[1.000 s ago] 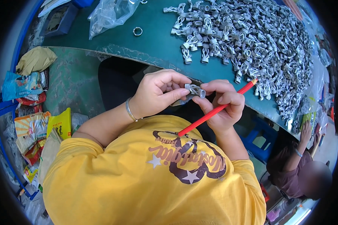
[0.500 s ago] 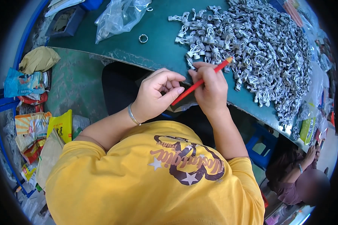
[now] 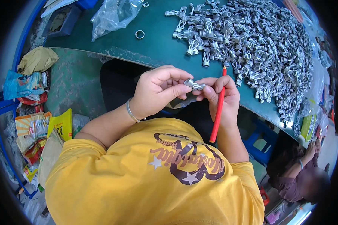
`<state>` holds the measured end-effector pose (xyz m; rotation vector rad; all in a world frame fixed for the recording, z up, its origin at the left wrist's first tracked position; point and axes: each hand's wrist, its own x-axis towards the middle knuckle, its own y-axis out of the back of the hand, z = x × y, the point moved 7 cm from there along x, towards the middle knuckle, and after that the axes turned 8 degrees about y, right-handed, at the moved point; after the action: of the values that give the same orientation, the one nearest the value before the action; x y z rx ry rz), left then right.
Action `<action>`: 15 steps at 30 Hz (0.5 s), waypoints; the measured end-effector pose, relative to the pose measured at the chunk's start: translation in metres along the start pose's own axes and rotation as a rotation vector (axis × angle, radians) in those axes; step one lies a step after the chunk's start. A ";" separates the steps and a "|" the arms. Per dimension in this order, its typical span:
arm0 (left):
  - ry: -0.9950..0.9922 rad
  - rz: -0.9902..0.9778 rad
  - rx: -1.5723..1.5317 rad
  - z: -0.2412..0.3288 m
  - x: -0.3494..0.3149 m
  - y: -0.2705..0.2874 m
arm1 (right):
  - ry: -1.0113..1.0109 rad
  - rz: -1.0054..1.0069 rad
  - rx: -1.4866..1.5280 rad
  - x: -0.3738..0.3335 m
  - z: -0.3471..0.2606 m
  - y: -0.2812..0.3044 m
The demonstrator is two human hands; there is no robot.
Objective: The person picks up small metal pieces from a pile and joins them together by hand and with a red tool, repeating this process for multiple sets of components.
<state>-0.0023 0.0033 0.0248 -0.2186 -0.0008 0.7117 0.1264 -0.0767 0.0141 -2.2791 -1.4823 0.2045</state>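
Between my two hands, just off the table's near edge, is a small silver-grey metal piece with a ribbed ring end and a twisted loop [image 3: 194, 84]. My left hand [image 3: 159, 88] pinches its ring end between thumb and forefinger. At the loop end, my right hand [image 3: 223, 93] is closed with its fingertips on the piece. A red pencil [image 3: 219, 112] is also tucked in my right hand, its tip toward the table and its blunt end toward me. Many like pieces lie in a large heap [image 3: 248, 45] on the green table [image 3: 157, 45].
A clear plastic bag [image 3: 114, 20] and a single metal ring [image 3: 139, 34] lie on the table's left part. A grey-blue bin [image 3: 60, 20] stands at the far left. Packets [image 3: 32, 123] are piled on the left. A person [image 3: 293, 180] sits at the lower right, near a blue stool [image 3: 261, 146].
My right hand has drawn back from the heap's edge and now holds a metal piece against my left fingers. The red pencil has swung from slanting leftward to nearly upright.
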 end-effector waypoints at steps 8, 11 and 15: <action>0.165 0.003 -0.157 -0.010 -0.001 0.003 | 0.060 -0.036 -0.117 -0.002 -0.003 0.001; -0.169 0.015 0.120 0.010 0.000 0.002 | 0.389 -0.049 -0.504 -0.004 -0.024 -0.001; -0.497 0.183 0.487 0.068 0.010 0.025 | 0.487 0.035 -0.563 0.001 -0.035 0.001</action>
<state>-0.0159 0.0418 0.0857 0.4325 -0.2818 0.9105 0.1397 -0.0850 0.0456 -2.5097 -1.3436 -0.7986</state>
